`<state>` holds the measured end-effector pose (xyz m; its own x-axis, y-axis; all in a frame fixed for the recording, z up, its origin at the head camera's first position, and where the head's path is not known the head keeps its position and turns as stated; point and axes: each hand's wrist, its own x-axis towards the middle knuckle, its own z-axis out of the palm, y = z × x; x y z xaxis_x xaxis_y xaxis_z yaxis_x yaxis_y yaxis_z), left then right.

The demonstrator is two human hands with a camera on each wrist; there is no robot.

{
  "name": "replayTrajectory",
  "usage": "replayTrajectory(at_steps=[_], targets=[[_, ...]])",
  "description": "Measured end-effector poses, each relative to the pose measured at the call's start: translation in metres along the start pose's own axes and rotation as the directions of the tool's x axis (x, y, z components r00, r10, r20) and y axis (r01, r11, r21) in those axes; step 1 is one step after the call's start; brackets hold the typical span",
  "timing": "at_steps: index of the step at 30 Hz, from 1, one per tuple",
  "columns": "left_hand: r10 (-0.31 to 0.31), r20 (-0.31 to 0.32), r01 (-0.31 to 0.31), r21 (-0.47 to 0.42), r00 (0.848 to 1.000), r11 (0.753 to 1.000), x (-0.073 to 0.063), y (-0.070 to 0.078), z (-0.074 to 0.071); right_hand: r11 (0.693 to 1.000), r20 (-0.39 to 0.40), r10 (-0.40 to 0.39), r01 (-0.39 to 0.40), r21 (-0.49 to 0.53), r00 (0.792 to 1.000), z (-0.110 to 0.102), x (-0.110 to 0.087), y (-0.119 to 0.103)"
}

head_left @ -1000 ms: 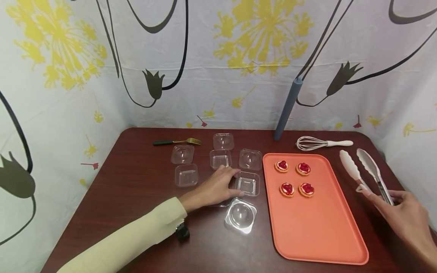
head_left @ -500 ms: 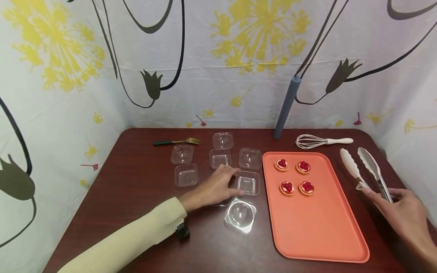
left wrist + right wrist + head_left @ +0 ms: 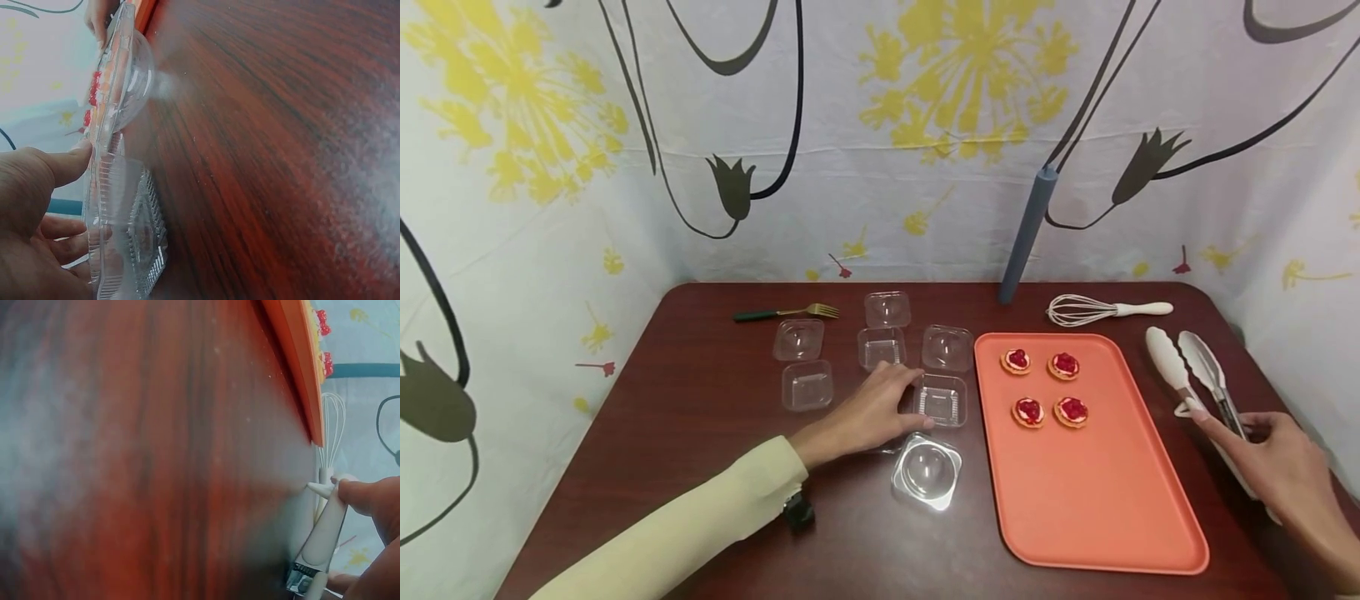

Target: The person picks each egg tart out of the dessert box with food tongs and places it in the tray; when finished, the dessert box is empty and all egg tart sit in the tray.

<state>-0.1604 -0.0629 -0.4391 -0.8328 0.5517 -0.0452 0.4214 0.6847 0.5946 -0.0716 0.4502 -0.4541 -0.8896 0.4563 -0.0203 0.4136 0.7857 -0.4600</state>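
Note:
My left hand lies over the left side of a clear square plastic container, its thumb and forefinger on the rim at two corners. In the left wrist view the thumb touches the edge of the container, whose ribbed base faces the table. A clear domed lid adjoins it on the near side. Right of the tray, my right hand grips a pair of tongs with white scalloped ends, tips pointing away and apart. The right wrist view shows the tongs' handle under the thumb.
Four-cornered orange tray bears several red-topped tartlets. More clear containers and domed lids stand behind and left of my left hand. A fork, a whisk and a blue rod are at the back.
The tongs' two arms have come closer together in my right hand, which has shifted slightly left. My left hand stays on the container. The head view has shifted a little.

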Motion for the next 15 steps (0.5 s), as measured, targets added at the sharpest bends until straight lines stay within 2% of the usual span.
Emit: replayTrajectory(at_steps=[5, 9, 12, 15], targets=[[-0.02, -0.006, 0.02, -0.022, 1.0, 1.0, -0.004, 0.002, -0.006, 0.998, -0.011, -0.055, 0.055, -0.003, 0.998, -0.001, -0.001, 0.001], [-0.004, -0.027, 0.004, -0.028, 1.0, 1.0, -0.01, 0.005, -0.016, 0.985, -0.065, -0.169, 0.171, 0.026, 0.984, -0.004, -0.002, -0.005], [0.011, -0.055, -0.013, -0.034, 0.998, 0.999, -0.016, 0.006, -0.025, 0.962, -0.098, -0.268, 0.272, 0.024, 0.958, -0.006, -0.002, -0.016], [0.014, -0.081, -0.018, -0.051, 0.997, 0.999, -0.023, 0.002, -0.033, 0.926, -0.132, -0.37, 0.376, 0.025, 0.92, -0.006, -0.003, -0.03]])
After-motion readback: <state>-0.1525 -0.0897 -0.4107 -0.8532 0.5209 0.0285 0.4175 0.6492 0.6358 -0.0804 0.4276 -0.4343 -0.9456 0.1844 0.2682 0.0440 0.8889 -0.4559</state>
